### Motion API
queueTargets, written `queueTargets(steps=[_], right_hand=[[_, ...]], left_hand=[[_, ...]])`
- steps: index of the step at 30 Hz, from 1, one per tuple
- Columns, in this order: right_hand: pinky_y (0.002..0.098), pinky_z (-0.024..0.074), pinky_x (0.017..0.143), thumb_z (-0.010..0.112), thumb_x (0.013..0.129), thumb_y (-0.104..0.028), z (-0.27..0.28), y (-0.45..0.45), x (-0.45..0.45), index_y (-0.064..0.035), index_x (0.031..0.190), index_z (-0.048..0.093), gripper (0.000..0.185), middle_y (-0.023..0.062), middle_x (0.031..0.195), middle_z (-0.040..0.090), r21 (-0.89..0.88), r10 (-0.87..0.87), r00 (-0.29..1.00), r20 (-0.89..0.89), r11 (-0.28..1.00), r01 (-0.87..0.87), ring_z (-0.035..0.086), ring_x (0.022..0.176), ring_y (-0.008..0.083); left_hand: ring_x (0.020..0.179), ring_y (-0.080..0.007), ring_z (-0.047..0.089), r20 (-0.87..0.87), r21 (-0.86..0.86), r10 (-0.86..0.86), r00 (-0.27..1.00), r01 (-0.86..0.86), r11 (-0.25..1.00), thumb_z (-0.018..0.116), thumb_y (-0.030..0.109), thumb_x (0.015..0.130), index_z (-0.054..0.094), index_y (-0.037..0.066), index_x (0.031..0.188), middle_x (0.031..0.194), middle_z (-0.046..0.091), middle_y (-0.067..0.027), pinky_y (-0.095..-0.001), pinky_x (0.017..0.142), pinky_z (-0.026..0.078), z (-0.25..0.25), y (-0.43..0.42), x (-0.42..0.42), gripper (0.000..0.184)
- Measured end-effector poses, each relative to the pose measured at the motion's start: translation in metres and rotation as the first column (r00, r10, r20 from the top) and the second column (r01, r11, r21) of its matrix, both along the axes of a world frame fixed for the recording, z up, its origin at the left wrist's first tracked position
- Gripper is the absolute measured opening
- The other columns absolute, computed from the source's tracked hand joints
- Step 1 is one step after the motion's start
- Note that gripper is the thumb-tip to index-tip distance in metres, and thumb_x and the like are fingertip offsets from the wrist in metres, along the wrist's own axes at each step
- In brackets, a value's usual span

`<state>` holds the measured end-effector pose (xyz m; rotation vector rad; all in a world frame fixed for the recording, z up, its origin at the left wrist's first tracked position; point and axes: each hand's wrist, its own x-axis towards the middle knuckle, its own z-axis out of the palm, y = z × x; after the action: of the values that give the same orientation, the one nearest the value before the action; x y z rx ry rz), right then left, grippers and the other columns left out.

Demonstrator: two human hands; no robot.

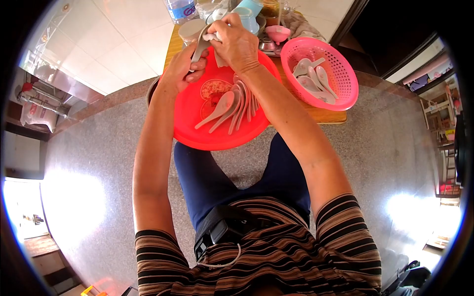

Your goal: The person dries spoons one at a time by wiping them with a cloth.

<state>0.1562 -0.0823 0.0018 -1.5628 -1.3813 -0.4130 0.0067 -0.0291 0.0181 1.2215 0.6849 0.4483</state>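
Note:
Over the far left part of a red basin (192, 121), my left hand (186, 66) grips a white spoon (201, 43) by its handle. My right hand (236, 42) is closed on a white cloth (212, 37), which touches the bowl end of that spoon. Inside the basin, several white spoons (224, 106) lie fanned out and overlapping. To the right, a pink perforated basket (348, 79) holds several more white spoons (316, 79).
A wooden table (326, 116) bears both containers. At its far side stand a plastic bottle (181, 11), light blue cups (248, 18), a small pink bowl (278, 33) and a crumpled cloth (303, 25). My legs are below the near edge.

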Motion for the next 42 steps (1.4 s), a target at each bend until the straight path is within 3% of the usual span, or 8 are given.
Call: queueTargets(steps=[5,9,15,17,21,26,34,42], right_hand=[[0.0373,0.0532,0.065,0.073,0.075,-0.026,-0.013,0.006,-0.001,-0.0241,0.089,0.067,0.015,-0.0033,0.095,0.056,-0.034,0.215,0.976,0.010,0.976,-0.215,0.064,0.078,0.0203],[0.0373,0.0532,0.063,0.073,0.075,-0.026,-0.009,0.003,-0.001,-0.0236,0.089,0.067,0.015,-0.0031,0.095,0.056,-0.020,0.230,0.973,-0.006,0.973,-0.230,0.064,0.076,0.0205],[0.0380,0.0511,0.056,0.073,0.075,-0.028,-0.002,0.004,0.011,-0.0226,0.086,0.062,0.016,-0.0005,0.091,0.054,0.082,-0.008,0.998,0.065,0.997,0.002,0.064,0.071,0.0222],[0.0369,0.0508,0.060,0.072,0.075,-0.030,-0.001,0.003,0.012,-0.0238,0.093,0.063,0.021,-0.0020,0.097,0.056,0.024,-0.063,0.998,-0.013,0.998,0.063,0.063,0.077,0.0229],[0.0388,0.0507,0.056,0.073,0.074,-0.031,-0.002,0.005,0.011,-0.0212,0.084,0.061,0.019,-0.0002,0.091,0.055,0.128,-0.082,0.997,-0.006,0.988,0.082,0.063,0.068,0.0234],[0.0379,0.0523,0.061,0.072,0.075,-0.031,-0.006,0.004,0.004,-0.0228,0.088,0.065,0.017,0.0007,0.092,0.058,-0.062,0.036,0.998,0.047,0.998,-0.034,0.065,0.076,0.0230],[0.0356,0.0539,0.061,0.072,0.075,-0.025,-0.006,0.002,-0.002,-0.0239,0.088,0.064,0.015,-0.0009,0.094,0.057,-0.022,0.174,0.983,0.049,0.985,-0.173,0.065,0.076,0.0223],[0.0356,0.0509,0.054,0.072,0.074,-0.025,0.000,0.004,0.010,-0.0229,0.089,0.062,0.018,-0.0039,0.092,0.056,0.051,-0.077,0.982,0.175,0.996,0.069,0.064,0.074,0.0213]], left_hand=[[0.036,-0.0061,0.021,-0.006,0.006,0.083,0.996,-0.083,0.996,0.035,0.041,0.101,0.048,0.010,0.086,0.051,0.030,0.0069,-0.0218,0.035,0.019,0.000,0.000,-0.001,0.037],[0.037,-0.0056,0.021,0.017,-0.018,0.082,0.996,-0.082,0.996,0.036,0.042,0.100,0.047,0.010,0.085,0.051,0.030,0.0069,-0.0210,0.035,0.018,-0.001,0.000,0.001,0.037],[0.037,-0.0034,0.019,0.034,-0.034,-0.027,0.999,0.028,0.999,0.038,0.043,0.100,0.044,0.013,0.080,0.050,0.028,0.0084,-0.0187,0.033,0.016,0.002,-0.003,0.000,0.037],[0.037,-0.0032,0.019,0.031,-0.046,-0.018,0.999,0.019,0.999,0.038,0.043,0.100,0.043,0.013,0.080,0.050,0.027,0.0087,-0.0187,0.033,0.016,0.004,-0.004,0.000,0.037],[0.037,-0.0027,0.018,0.047,-0.080,-0.061,0.997,0.064,0.995,0.038,0.043,0.100,0.043,0.013,0.078,0.049,0.027,0.0090,-0.0185,0.033,0.015,0.005,-0.002,-0.001,0.037],[0.037,-0.0036,0.019,0.027,-0.104,-0.006,1.000,0.009,0.995,0.038,0.043,0.100,0.043,0.013,0.080,0.049,0.028,0.0085,-0.0193,0.033,0.016,0.001,0.000,-0.002,0.037],[0.036,-0.0040,0.020,0.040,-0.076,0.068,0.997,-0.065,0.995,0.035,0.040,0.101,0.044,0.012,0.081,0.049,0.028,0.0082,-0.0196,0.033,0.016,0.005,-0.003,-0.001,0.035],[0.034,-0.0030,0.017,0.076,-0.117,-0.066,0.995,0.075,0.990,0.035,0.042,0.101,0.043,0.013,0.080,0.049,0.028,0.0090,-0.0181,0.031,0.015,0.002,0.001,-0.002,0.036]])
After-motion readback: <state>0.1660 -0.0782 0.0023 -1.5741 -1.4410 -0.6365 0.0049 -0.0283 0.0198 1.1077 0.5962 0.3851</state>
